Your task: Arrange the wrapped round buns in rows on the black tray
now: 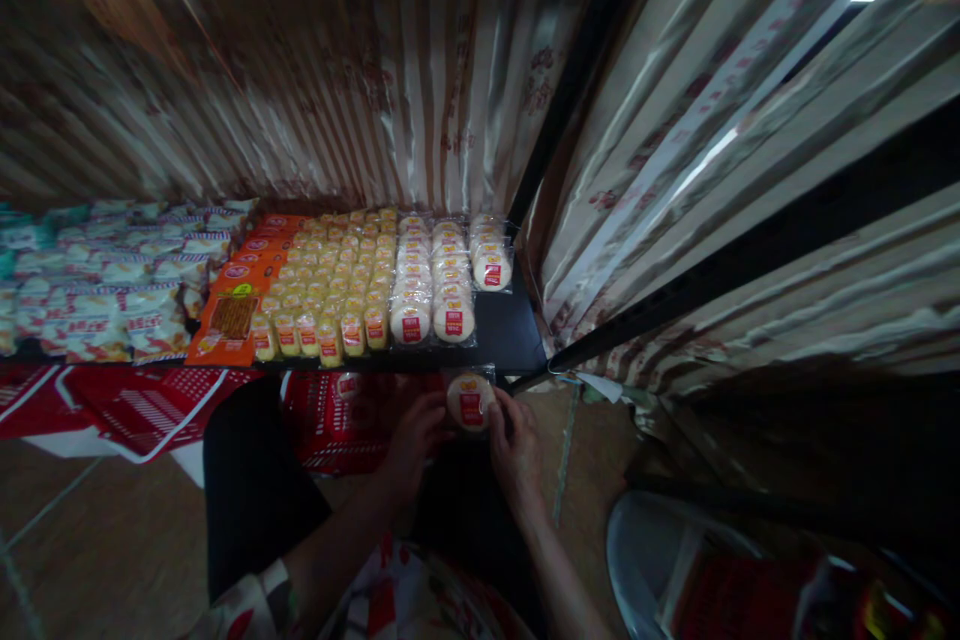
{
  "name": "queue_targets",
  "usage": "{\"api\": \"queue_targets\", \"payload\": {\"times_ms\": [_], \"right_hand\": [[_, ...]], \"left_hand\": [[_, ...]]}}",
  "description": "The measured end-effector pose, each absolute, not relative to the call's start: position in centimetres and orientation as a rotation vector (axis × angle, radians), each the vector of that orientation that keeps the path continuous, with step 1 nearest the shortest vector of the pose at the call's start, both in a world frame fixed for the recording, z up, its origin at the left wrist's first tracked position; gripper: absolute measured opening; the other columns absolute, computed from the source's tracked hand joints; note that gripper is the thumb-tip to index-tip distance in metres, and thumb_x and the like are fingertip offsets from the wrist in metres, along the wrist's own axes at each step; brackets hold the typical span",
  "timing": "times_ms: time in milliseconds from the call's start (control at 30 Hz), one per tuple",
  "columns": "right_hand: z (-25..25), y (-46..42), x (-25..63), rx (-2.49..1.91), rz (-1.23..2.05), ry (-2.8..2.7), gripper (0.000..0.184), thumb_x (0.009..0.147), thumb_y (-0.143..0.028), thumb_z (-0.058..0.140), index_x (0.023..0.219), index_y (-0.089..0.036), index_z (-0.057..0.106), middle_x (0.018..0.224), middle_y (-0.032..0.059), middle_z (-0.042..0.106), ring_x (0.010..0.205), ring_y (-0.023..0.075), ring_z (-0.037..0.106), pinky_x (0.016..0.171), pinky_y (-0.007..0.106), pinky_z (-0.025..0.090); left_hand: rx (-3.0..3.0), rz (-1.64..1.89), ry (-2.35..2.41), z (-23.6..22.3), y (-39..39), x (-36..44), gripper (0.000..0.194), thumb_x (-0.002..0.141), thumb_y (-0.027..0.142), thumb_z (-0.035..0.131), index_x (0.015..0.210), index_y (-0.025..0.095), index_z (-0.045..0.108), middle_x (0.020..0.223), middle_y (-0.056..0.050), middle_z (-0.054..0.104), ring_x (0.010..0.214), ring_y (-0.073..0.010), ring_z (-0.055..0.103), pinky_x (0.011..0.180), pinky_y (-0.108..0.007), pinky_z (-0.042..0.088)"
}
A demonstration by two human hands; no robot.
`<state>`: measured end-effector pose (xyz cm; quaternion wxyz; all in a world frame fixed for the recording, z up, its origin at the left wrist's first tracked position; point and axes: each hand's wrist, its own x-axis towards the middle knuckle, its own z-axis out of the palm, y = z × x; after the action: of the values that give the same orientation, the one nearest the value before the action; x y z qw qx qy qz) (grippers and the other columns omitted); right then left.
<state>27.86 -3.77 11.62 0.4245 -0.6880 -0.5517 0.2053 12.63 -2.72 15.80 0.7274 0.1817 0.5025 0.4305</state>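
A clear-wrapped packet of round pale crackers with a red label is held up just below the shelf's front edge. My right hand grips its right side, thumb and fingers closed on the wrapper. On the left side, my left hand has its fingers curled against the packet's edge. Beyond them on the black shelf lie rows of matching round cracker packets. The rightmost row is shorter than the two beside it.
Small yellow wrapped snacks, orange snack bags and white bags fill the shelf leftward. Red baskets sit below. Black posts and a patterned curtain enclose the shelf. A grey tub stands lower right.
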Motion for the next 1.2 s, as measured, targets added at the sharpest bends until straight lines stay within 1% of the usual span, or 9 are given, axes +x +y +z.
{"api": "queue_targets", "payload": {"times_ms": [167, 333, 467, 567, 700, 767, 833, 967, 1200], "right_hand": [[11.7, -3.6, 28.4, -1.767, 0.496, -1.38, 0.046, 0.092, -0.047, 0.037, 0.106, -0.014, 0.066, 0.1, 0.0152, 0.068, 0.094, 0.0257, 0.061, 0.085, 0.042, 0.049], [12.2, -3.5, 28.9, -1.807, 0.474, -1.354, 0.045, 0.09, -0.047, 0.038, 0.106, -0.016, 0.067, 0.099, 0.0135, 0.069, 0.092, 0.0244, 0.062, 0.083, 0.039, 0.049], [13.0, -3.2, 29.2, -1.875, 0.496, -1.31, 0.046, 0.087, -0.048, 0.04, 0.107, -0.017, 0.068, 0.101, 0.0125, 0.07, 0.088, 0.0243, 0.064, 0.076, 0.037, 0.052], [13.5, -2.7, 29.6, -1.895, 0.551, -1.258, 0.05, 0.084, -0.051, 0.041, 0.107, -0.015, 0.067, 0.103, 0.0133, 0.07, 0.086, 0.0252, 0.066, 0.072, 0.037, 0.053], [13.8, -1.9, 29.9, -1.867, 0.601, -1.164, 0.053, 0.08, -0.054, 0.046, 0.107, -0.013, 0.067, 0.101, 0.0141, 0.071, 0.086, 0.0261, 0.067, 0.073, 0.038, 0.054], [13.9, -1.5, 29.9, -1.827, 0.634, -1.123, 0.055, 0.078, -0.055, 0.047, 0.108, -0.013, 0.065, 0.104, 0.0147, 0.07, 0.091, 0.0269, 0.067, 0.073, 0.038, 0.055], [13.9, -1.2, 29.9, -1.787, 0.657, -1.091, 0.056, 0.077, -0.056, 0.049, 0.111, -0.013, 0.064, 0.107, 0.0152, 0.069, 0.088, 0.0258, 0.067, 0.072, 0.037, 0.056], [13.7, -0.9, 30.0, -1.77, 0.675, -1.058, 0.06, 0.077, -0.056, 0.05, 0.117, -0.012, 0.06, 0.11, 0.0162, 0.068, 0.081, 0.0234, 0.068, 0.072, 0.037, 0.057], [13.3, -1.0, 30.2, -1.772, 0.703, -1.042, 0.063, 0.076, -0.057, 0.048, 0.119, -0.011, 0.058, 0.114, 0.0184, 0.066, 0.092, 0.0275, 0.067, 0.078, 0.041, 0.056]], "left_hand": [[0.412, 0.947, 1.132, 15.9, -2.3, 13.1, 0.034, 0.063, 0.029, 0.069, 0.095, 0.016, 0.066, 0.097, -0.008, 0.07, 0.088, -0.0219, 0.064, 0.074, -0.031, 0.047], [0.449, 0.963, 1.137, 15.6, -1.9, 13.7, 0.036, 0.061, 0.028, 0.07, 0.094, 0.014, 0.066, 0.099, -0.009, 0.069, 0.089, -0.0225, 0.063, 0.074, -0.032, 0.047], [0.507, 0.965, 1.131, 15.9, -1.3, 14.3, 0.034, 0.062, 0.027, 0.068, 0.094, 0.014, 0.067, 0.097, -0.01, 0.069, 0.089, -0.0225, 0.063, 0.074, -0.032, 0.047], [0.573, 0.978, 1.122, 16.5, -0.7, 14.7, 0.033, 0.064, 0.026, 0.066, 0.095, 0.014, 0.067, 0.099, -0.01, 0.07, 0.091, -0.0223, 0.062, 0.076, -0.032, 0.046], [0.67, 0.98, 1.114, 17.0, 0.1, 15.4, 0.031, 0.069, 0.023, 0.062, 0.099, 0.014, 0.066, 0.104, -0.01, 0.069, 0.096, -0.0227, 0.062, 0.082, -0.034, 0.047], [0.699, 0.976, 1.101, 17.1, 0.4, 15.8, 0.031, 0.071, 0.021, 0.06, 0.101, 0.015, 0.066, 0.107, -0.009, 0.069, 0.101, -0.0233, 0.062, 0.086, -0.034, 0.048], [0.726, 0.973, 1.104, 17.0, 0.7, 16.2, 0.033, 0.071, 0.02, 0.06, 0.103, 0.016, 0.065, 0.11, -0.008, 0.069, 0.105, -0.0234, 0.061, 0.09, -0.035, 0.047], [0.788, 0.962, 1.13, 16.8, 1.4, 16.8, 0.034, 0.071, 0.017, 0.057, 0.104, 0.016, 0.064, 0.113, -0.009, 0.068, 0.102, -0.0231, 0.062, 0.093, -0.038, 0.047], [0.848, 0.928, 1.232, 17.2, 2.2, 17.4, 0.033, 0.069, 0.006, 0.054, 0.101, 0.013, 0.063, 0.108, -0.011, 0.07, 0.099, -0.0207, 0.064, 0.091, -0.033, 0.047]]}}
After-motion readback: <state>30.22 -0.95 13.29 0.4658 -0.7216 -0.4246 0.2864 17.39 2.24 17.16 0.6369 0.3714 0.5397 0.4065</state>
